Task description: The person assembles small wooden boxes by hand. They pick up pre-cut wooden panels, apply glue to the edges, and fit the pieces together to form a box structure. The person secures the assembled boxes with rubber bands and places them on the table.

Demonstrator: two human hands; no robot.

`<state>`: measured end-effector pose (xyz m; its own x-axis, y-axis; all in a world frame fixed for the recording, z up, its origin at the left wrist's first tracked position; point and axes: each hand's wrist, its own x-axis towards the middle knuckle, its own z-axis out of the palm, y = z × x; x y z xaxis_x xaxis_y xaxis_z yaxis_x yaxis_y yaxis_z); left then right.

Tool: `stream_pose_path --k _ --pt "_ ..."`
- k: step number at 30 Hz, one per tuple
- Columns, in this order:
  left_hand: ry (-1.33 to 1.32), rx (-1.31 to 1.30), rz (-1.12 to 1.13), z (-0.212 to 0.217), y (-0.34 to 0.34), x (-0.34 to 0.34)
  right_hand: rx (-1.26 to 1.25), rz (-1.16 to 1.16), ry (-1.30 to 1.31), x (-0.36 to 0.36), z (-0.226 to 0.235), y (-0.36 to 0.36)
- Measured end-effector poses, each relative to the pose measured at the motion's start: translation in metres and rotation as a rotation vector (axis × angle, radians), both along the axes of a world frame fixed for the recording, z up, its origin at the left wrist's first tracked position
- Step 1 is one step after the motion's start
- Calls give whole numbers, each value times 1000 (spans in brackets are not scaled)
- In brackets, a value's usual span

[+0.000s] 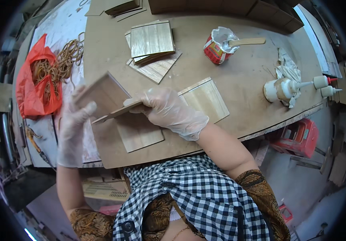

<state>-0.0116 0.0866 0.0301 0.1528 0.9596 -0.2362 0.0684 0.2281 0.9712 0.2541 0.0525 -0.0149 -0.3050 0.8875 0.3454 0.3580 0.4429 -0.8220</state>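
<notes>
Nearest: a black-and-white checked garment (197,193) over brown patterned sleeves, at the lower edge.

Left hand (73,124), in a thin clear glove: fingers closed round the left edge of a pale square wooden panel (102,94), which is held tilted up off the table, apparently so that its face is open to the other hand.

Right hand (169,110), gloved likewise: clamped on a flat wooden spatula stick (114,113), whose free end lies against the panel's lower edge (the grip is low and firm, as for spreading or scraping). The hands sit close but do not touch.

Directly beneath: a second pale panel lying flat (138,134) on the brown board tabletop (241,80); a third (205,98) lies just right of the right hand.

Mid-table: a loose stack of similar wooden squares (153,44), near enough to draw from.

Left: a red plastic bag (34,86) with brown rubber bands (66,58) spilling over it.

Far right: a red tin lined with plastic, a wooden paddle standing in it (221,46); a white squeeze bottle on its side (285,88) beside a crumpled rag (287,66).
</notes>
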Motion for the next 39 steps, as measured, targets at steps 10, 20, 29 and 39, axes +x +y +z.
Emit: stream_pose_path --k 10,20,29,39 --pt "-4 26 188 31 -47 4 5 7 69 -2 -6 -1" --pt "205 -316 156 43 -75 -3 -55 2 127 -4 -5 -4" --pt "300 -479 54 55 -66 9 -27 -5 110 -4 -4 -3" --pt "324 -445 42 55 -65 19 -58 13 128 -4 -7 -2"
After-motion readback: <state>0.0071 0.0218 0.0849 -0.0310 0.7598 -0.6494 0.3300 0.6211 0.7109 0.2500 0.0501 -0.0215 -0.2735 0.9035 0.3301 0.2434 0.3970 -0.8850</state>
